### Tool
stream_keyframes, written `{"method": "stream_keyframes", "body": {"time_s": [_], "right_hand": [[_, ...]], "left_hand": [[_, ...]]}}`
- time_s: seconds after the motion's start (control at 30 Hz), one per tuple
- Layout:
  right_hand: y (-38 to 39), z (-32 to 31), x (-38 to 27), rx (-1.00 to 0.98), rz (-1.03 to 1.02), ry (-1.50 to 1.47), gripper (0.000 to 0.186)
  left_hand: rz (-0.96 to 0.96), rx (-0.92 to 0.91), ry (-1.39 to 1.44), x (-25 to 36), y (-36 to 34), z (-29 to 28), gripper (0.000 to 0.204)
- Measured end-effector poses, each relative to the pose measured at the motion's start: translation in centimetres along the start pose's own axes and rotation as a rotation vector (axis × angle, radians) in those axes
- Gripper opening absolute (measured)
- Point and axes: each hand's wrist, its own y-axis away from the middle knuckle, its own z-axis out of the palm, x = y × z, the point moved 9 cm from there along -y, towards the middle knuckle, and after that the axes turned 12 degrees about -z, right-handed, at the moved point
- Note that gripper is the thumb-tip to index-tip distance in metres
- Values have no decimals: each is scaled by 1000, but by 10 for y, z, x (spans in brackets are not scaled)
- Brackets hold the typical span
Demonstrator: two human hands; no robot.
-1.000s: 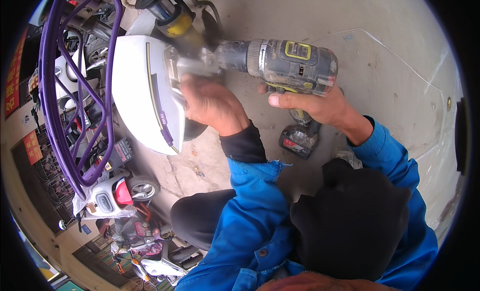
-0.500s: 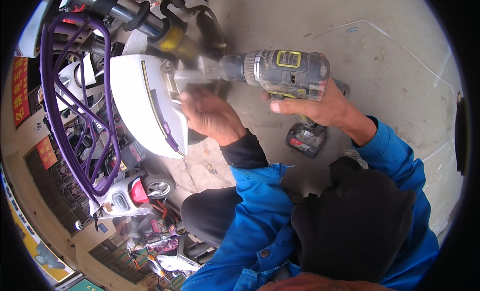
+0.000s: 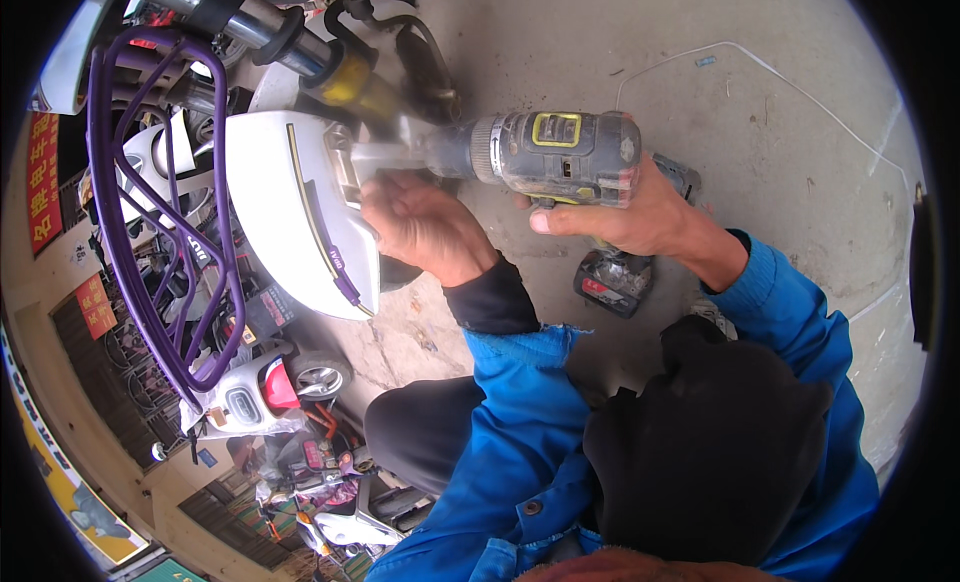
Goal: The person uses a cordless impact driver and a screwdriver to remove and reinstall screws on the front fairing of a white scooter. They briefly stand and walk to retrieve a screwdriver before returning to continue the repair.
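Observation:
My right hand (image 3: pixel 640 217) is wrapped round the grip of a dusty black and yellow-green cordless drill (image 3: pixel 565 162). Its nose points left at the metal bracket (image 3: pixel 343 157) on a white fender (image 3: pixel 265 202). The metal piece (image 3: pixel 385 154) at the front of the drill is blurred. Just below that piece, my left hand (image 3: pixel 430 227) is closed with curled fingers, close by the bracket. What those fingers hold, if anything, I cannot make out. The drill's battery (image 3: pixel 613 279) hangs low beneath my right wrist.
A purple tubular frame (image 3: pixel 105 212) stands left of the fender. Above it run a shiny fork tube (image 3: pixel 255 27) and a yellow-coated part (image 3: pixel 350 82). Parked scooters (image 3: pixel 245 397) fill the lower left. A thin white cord (image 3: pixel 790 82) lies on the concrete floor (image 3: pixel 760 172).
The drill and my right hand have shifted slightly left and a little down, closer to the bracket. My left hand stays beside the bracket, its fingers still curled.

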Motion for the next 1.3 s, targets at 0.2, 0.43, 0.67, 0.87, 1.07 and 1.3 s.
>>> {"method": "stream_keyframes", "body": {"time_s": [0.2, 0.43, 0.67, 0.87, 1.07, 1.3], "right_hand": [[-8, 10, -4, -11, -10, 13, 56], [-16, 15, -3, -25, -62, 72, 47], [-21, 19, -5, -77, -62, 24, 49], [-24, 19, -3, -37, -67, 0, 52], [-29, 20, -9, -19, -88, 14, 48], [-45, 27, -16, -35, -124, 29, 40]], "left_hand": [[41, 117, -39, 1, 5, 3, 16], [-106, 45, 30, -5, 2, 4, 36], [-36, 70, -39, -3, 3, 0, 31], [-60, 127, 48, -8, 2, 1, 21], [-76, 18, 133, -8, 1, 9, 33], [-34, 44, 55, -1, -4, 11, 46]]}}
